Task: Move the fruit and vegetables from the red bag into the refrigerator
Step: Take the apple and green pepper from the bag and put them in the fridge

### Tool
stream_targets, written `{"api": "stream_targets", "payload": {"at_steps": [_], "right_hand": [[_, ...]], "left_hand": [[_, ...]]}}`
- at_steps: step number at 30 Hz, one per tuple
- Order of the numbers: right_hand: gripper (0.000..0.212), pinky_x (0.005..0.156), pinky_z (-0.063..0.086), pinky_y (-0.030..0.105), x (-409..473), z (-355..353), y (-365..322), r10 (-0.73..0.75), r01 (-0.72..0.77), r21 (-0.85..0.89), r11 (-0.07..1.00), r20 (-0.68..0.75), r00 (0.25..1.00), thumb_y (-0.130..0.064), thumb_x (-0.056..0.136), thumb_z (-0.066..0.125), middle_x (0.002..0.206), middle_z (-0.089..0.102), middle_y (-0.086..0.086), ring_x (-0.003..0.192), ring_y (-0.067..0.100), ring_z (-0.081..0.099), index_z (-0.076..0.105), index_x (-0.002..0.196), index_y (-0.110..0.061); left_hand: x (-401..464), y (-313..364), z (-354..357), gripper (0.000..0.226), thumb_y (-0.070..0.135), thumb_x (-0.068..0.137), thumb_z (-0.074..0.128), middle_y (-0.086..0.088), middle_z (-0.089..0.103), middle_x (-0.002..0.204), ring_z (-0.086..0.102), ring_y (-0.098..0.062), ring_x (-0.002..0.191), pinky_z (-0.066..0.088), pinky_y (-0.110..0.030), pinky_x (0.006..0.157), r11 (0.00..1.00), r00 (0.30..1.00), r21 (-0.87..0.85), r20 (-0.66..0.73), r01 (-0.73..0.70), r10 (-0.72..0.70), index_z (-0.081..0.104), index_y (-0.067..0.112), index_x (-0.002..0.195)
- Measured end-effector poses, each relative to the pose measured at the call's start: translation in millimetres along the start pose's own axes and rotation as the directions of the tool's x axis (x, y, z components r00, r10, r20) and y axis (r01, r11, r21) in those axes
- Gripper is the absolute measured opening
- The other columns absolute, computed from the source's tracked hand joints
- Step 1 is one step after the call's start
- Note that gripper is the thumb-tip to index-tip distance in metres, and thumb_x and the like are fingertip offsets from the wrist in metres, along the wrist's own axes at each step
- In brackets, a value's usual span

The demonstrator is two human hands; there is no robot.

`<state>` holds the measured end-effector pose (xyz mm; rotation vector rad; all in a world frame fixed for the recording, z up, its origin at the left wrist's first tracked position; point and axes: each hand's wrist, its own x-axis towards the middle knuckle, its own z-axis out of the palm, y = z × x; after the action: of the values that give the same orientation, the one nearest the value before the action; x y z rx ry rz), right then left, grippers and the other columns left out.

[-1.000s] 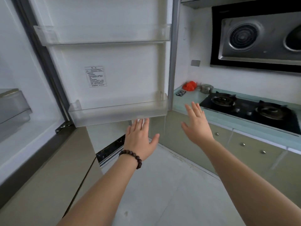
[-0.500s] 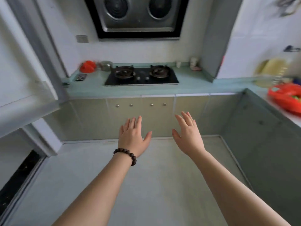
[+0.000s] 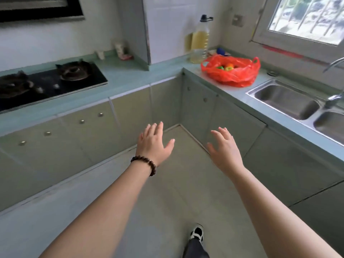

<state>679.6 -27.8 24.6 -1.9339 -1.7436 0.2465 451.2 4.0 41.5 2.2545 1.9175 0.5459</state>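
Observation:
The red plastic bag (image 3: 232, 74) lies open on the counter at the upper right, between the corner and the sink. Inside it I see orange, yellow and green produce (image 3: 226, 67). My left hand (image 3: 154, 144), with a dark bead bracelet at the wrist, is held out over the floor with its fingers straight and holds nothing. My right hand (image 3: 224, 148) is held out beside it, fingers spread and empty. Both hands are well below and short of the bag. The refrigerator is out of view.
A large oil bottle (image 3: 200, 39) stands behind the bag in the corner. A double steel sink (image 3: 290, 101) with a tap is on the right. A black gas hob (image 3: 46, 81) sits on the left counter. Cabinet fronts line both sides; my shoe (image 3: 197, 233) is on the floor.
The view has swung right, from the open refrigerator door past the hob to the corner counter with the red bag. Both hands stay outstretched and empty.

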Motion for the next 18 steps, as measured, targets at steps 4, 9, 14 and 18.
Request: {"api": "stream_targets", "payload": {"at_steps": [4, 9, 14, 18], "right_hand": [[0.045, 0.116, 0.02, 0.039, 51.4, -8.1, 51.0, 0.103, -0.102, 0.017, 0.995, -0.044, 0.994, -0.027, 0.092, 0.051, 0.152, 0.03, 0.005, 0.144, 0.019, 0.014, 0.043, 0.135, -0.018], [0.047, 0.116, 0.021, 0.041, 137.1, -14.1, 100.0, 0.166, -0.165, 0.039, 0.986, -0.037, 0.985, -0.028, 0.091, 0.053, 0.151, 0.031, 0.005, 0.144, 0.019, 0.015, 0.044, 0.136, -0.017], [0.047, 0.116, 0.02, 0.041, 211.4, -26.0, 137.3, 0.18, -0.18, 0.01, 0.984, -0.023, 0.983, -0.028, 0.092, 0.053, 0.152, 0.031, 0.004, 0.144, 0.018, 0.015, 0.044, 0.136, -0.017], [0.048, 0.117, 0.017, 0.038, 259.7, -35.0, 159.1, 0.188, -0.188, -0.009, 0.982, -0.028, 0.982, -0.027, 0.091, 0.054, 0.151, 0.032, 0.005, 0.143, 0.02, 0.019, 0.044, 0.136, -0.016]], "left_hand": [[65.3, 29.0, 29.7, 0.074, 0.053, 0.089, 0.044, -0.007, 0.027, 0.153, 0.017, -0.024, 0.143, 0.018, -0.042, 0.115, 0.998, 0.998, 0.016, 0.024, -0.063, 0.062, 0.021, 0.016, 0.148], [162.8, 76.1, 62.5, 0.075, 0.055, 0.088, 0.041, -0.005, 0.026, 0.154, 0.016, -0.021, 0.144, 0.016, -0.041, 0.116, 0.994, 0.993, 0.029, 0.054, -0.107, 0.105, 0.018, 0.018, 0.149], [249.3, 126.5, 91.7, 0.074, 0.054, 0.088, 0.043, -0.006, 0.027, 0.154, 0.017, -0.021, 0.144, 0.017, -0.041, 0.116, 0.992, 0.99, -0.017, 0.058, -0.127, 0.128, 0.018, 0.018, 0.149], [301.4, 149.8, 110.3, 0.074, 0.054, 0.089, 0.041, -0.005, 0.025, 0.154, 0.015, -0.02, 0.144, 0.016, -0.04, 0.116, 0.988, 0.983, -0.027, 0.093, -0.154, 0.156, 0.016, 0.019, 0.149]]}}
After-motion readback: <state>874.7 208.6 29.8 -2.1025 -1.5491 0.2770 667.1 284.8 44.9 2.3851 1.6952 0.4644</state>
